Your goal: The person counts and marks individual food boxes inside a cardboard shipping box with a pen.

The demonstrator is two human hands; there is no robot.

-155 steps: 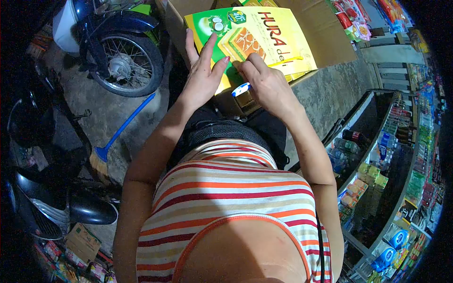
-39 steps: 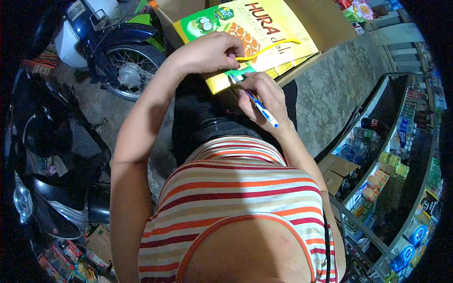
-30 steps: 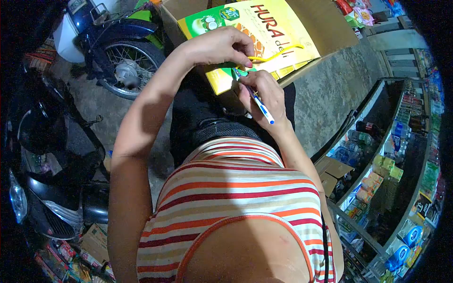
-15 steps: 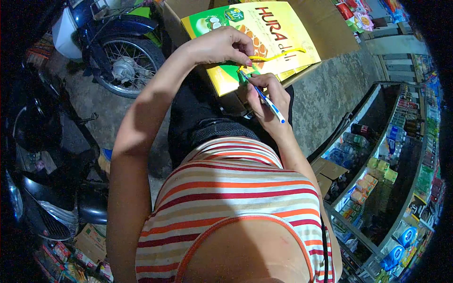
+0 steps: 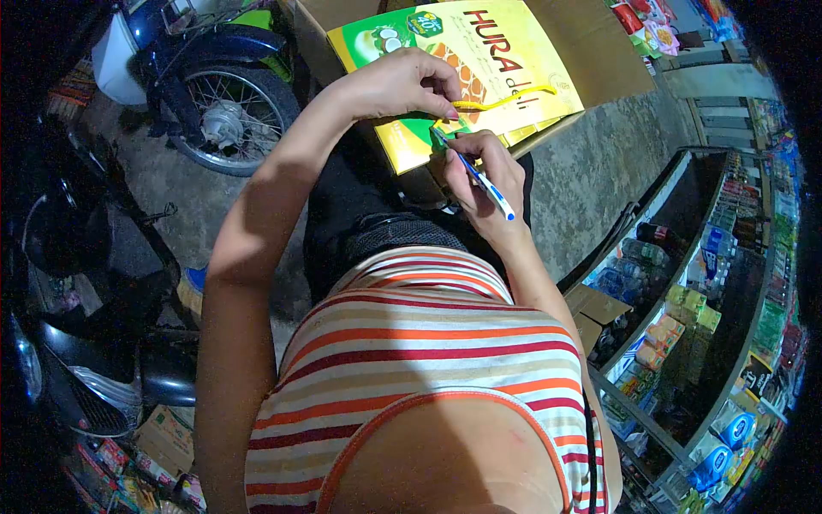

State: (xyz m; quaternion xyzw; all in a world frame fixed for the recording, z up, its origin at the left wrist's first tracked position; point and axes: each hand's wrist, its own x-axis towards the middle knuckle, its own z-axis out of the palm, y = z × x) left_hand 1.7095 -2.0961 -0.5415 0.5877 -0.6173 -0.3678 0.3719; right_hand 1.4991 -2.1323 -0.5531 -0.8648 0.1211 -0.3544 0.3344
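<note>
A yellow and green HURA deli box point(image 5: 394, 144) lies across the lap, its printed face up, and a yellow cord point(image 5: 505, 99) runs over its front. My left hand point(image 5: 409, 84) rests on the box face, thumb and forefinger pinched on the cord near the lower edge. Just below it, my right hand point(image 5: 486, 176) grips a blue and white pen point(image 5: 494, 195). The pen's tip points up and left, right at the cord's end beneath my left fingertips. Fingers partly hide the spot where the tip meets the box.
An open cardboard carton point(image 5: 604, 56) stands behind and under the box. A motorbike wheel point(image 5: 231, 120) is at the left, with a dark scooter point(image 5: 94, 377) nearer. Shelves of bottles and packets point(image 5: 676, 291) line the right side.
The pen and my right hand have shifted very slightly up and left. My left hand keeps its pinch on the cord in the same place.
</note>
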